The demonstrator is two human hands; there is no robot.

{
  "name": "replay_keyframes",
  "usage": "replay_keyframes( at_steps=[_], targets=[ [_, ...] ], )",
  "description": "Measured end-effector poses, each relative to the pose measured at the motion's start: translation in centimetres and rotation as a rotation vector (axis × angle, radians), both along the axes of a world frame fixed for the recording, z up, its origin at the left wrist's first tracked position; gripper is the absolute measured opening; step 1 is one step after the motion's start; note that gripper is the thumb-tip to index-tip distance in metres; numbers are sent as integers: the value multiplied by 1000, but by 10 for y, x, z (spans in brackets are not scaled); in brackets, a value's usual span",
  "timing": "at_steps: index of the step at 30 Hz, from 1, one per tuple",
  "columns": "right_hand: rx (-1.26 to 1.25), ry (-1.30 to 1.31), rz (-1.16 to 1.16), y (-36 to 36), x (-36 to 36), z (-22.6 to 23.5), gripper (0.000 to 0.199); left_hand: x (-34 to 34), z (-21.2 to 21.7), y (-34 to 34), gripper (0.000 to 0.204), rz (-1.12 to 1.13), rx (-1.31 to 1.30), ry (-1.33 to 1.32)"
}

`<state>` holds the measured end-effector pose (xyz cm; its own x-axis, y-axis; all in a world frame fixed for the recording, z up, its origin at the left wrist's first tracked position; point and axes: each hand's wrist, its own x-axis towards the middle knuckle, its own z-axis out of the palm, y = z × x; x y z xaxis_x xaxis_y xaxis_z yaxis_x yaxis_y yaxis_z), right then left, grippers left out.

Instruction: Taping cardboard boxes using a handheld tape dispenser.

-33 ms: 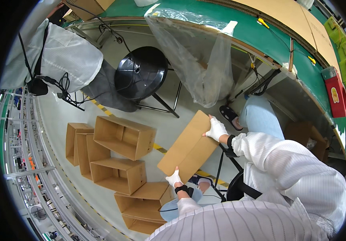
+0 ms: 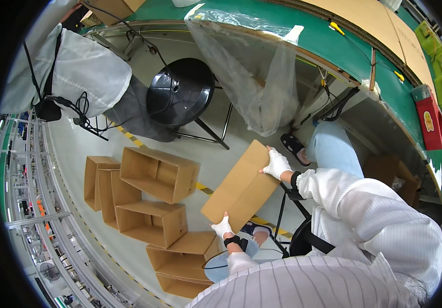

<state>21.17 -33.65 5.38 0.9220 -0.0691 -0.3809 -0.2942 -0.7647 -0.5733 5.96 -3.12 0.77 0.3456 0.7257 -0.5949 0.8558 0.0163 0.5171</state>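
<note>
A brown cardboard box (image 2: 240, 186) is held at a slant over the floor between my two gloved hands. My left hand (image 2: 223, 227) grips its lower end, with the thumb lying on the top face. At the far end on the right side, my right hand (image 2: 276, 164) is closed on the edge, thumb on the side face. The fingers underneath are partly hidden. Left of the held box, several open cardboard boxes lie on the floor, among them an upper one (image 2: 182, 179), a middle one (image 2: 172, 226) and a nearer one (image 2: 180, 242).
A black stool (image 2: 180, 92) stands ahead, beside a co-worker in a light smock (image 2: 85, 72). A clear plastic bag (image 2: 272, 97) hangs from the green worktable (image 2: 262, 18). A red container (image 2: 429, 120) sits at the table's right. Conveyor rails (image 2: 46, 220) run along the left.
</note>
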Motion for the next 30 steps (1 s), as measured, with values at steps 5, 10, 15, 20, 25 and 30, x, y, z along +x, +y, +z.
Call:
replay_keyframes(
  at_steps=[5, 10, 15, 20, 25, 30],
  targets=[
    [-61, 81, 86, 5, 1, 26, 110, -19, -7, 4, 110, 62, -17, -278],
    [-78, 35, 107, -14, -9, -5, 90, -14, -6, -17, 90, -75, 186, -116],
    [113, 158, -22, -22, -7, -24, 70, -20, -14, -11, 88, -82, 184, -131],
    [406, 201, -111, -34, 0, -60, 66, -22, -24, -6, 93, 59, -52, -427],
    [421, 180, -139, -24, 6, -56, 63, -16, -26, -7, 91, 125, -66, -434],
    [330, 195, -124, -24, 11, -52, 65, -11, -31, -10, 88, 135, -14, -430]
  ],
)
